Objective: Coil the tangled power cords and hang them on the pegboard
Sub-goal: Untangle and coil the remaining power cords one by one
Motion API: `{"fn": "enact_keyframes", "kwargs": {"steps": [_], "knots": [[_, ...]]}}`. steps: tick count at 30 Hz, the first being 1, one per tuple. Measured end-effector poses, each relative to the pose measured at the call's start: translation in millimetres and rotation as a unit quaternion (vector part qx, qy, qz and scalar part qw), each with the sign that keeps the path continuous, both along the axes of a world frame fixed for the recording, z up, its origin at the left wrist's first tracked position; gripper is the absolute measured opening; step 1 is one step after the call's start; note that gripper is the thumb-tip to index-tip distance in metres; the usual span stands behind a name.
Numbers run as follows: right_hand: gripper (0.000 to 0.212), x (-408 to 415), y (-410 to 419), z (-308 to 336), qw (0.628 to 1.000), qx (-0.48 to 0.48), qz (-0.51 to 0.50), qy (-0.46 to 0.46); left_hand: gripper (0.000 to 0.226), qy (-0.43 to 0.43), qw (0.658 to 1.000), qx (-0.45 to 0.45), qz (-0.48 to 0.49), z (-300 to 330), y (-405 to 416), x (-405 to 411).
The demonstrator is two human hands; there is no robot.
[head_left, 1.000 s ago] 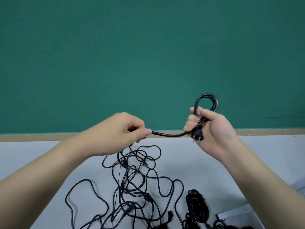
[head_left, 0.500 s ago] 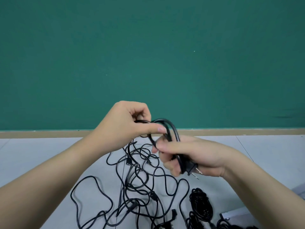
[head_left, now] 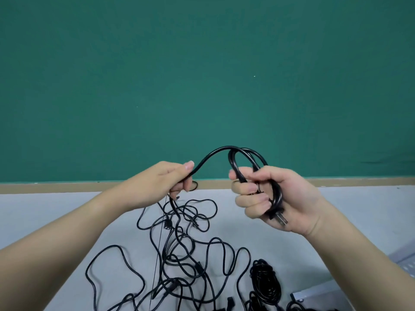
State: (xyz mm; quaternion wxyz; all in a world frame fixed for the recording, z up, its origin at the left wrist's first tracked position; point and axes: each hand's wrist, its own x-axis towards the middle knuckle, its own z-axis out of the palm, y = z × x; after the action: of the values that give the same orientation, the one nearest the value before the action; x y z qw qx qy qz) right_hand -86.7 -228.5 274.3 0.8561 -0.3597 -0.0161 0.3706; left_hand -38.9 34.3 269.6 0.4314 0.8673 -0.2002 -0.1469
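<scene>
Head view: loose tangle (head_left: 179, 250) of black cords on grey table (head_left: 56, 212), finished coil (head_left: 265, 281) beside it. Above, right hand (head_left: 276, 198) fists small loops with plug (head_left: 280, 218), anchoring coil; left hand (head_left: 170, 185) pinches cord (head_left: 211, 157), feeding slack. Pegboard unseen.

Light was even and soft, casting only faint shadows beneath the cords (head_left: 179, 248) on the grey floor (head_left: 56, 212). Wide-angle distortion bowed the baseboard (head_left: 67, 187). Focus was slightly soft overall, without glare.
</scene>
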Motion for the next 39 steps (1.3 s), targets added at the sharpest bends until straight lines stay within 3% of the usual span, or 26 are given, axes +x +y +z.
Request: {"fn": "enact_keyframes", "kwargs": {"steps": [3, 6, 12, 21, 25, 30, 32, 35, 39], "knots": [[0.021, 0, 1, 4, 0.983, -0.12, -0.137, -0.034, 0.055, 0.01, 0.998, -0.051, 0.019, 10, -3, -4], [0.025, -1, 9, 2, 0.968, -0.15, -0.193, -0.056, 0.05, 0.004, 0.995, -0.097, 0.002, 19, -15, -16], [0.028, -3, 26, -6, 0.964, -0.155, -0.204, -0.076, 0.056, 0.017, 0.992, -0.125, 0.02, 21, -43, -36], [0.031, -11, 35, -3, 0.968, -0.13, -0.166, -0.135, 0.055, 0.141, 0.977, -0.158, -0.016, 8, -53, -42], [0.021, -15, 36, -6, 0.94, -0.225, -0.167, -0.195, 0.055, 0.172, 0.977, -0.121, -0.036, 6, -52, -43], [0.026, -15, 35, -5, 0.909, -0.303, -0.187, -0.216, 0.051, 0.149, 0.984, -0.086, -0.035, 6, -55, -46], [0.023, -11, 30, 0, 0.917, -0.256, -0.235, -0.198, 0.045, 0.126, 0.988, -0.078, -0.033, 7, -54, -44], [0.022, -4, 20, 7, 0.937, -0.101, -0.312, -0.12, 0.041, 0.112, 0.991, -0.064, -0.022, 12, -45, -37], [0.025, 6, 8, 10, 0.93, 0.039, -0.363, -0.044, 0.043, 0.092, 0.995, -0.006, -0.038, 26, -30, -31]]}}
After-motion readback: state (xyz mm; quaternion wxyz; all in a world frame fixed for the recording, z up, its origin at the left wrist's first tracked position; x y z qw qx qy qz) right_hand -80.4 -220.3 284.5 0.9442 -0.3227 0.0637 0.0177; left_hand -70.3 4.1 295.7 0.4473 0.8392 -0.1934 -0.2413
